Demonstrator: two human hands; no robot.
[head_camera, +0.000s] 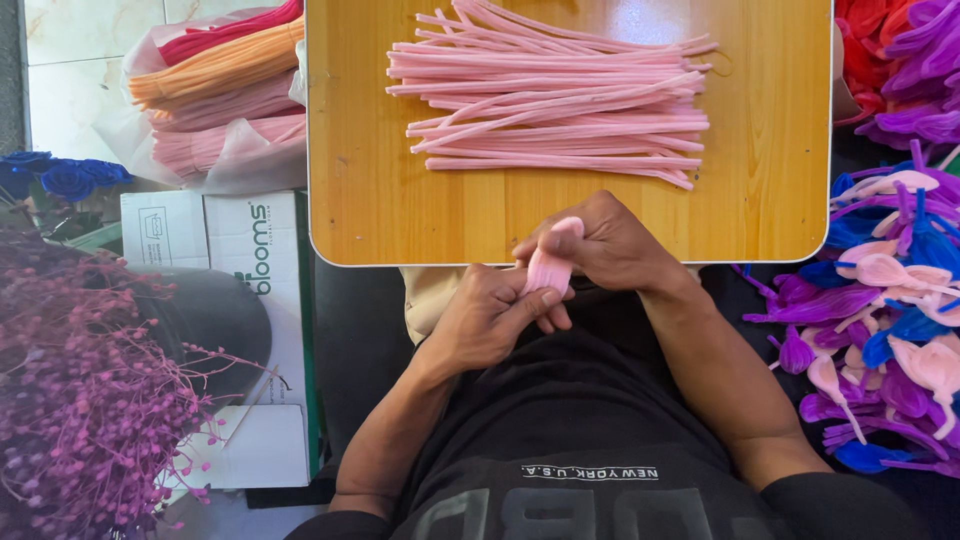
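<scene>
We are pinching a small pink fuzzy piece (549, 268) between both hands at the table's (360, 215) near edge: left hand (490, 320) fingers are closing under it, right hand (610, 245) is folding over its top, steadying it. Pink stems (560, 95) are lying far on the table; purple shapes (890, 300) are piling up right, dried purple sprigs (80, 380) left.

Left hand (490, 318) and right hand (600, 243) meeting, fingers pinched shut, both forearms bare, elbows bent

The person wears a black short-sleeved cotton T-shirt (560, 430) with pale printed lettering across the chest; both forearms are bare, and the left hand (490, 320) and right hand (610, 245) are ungloved and without rings.
</scene>
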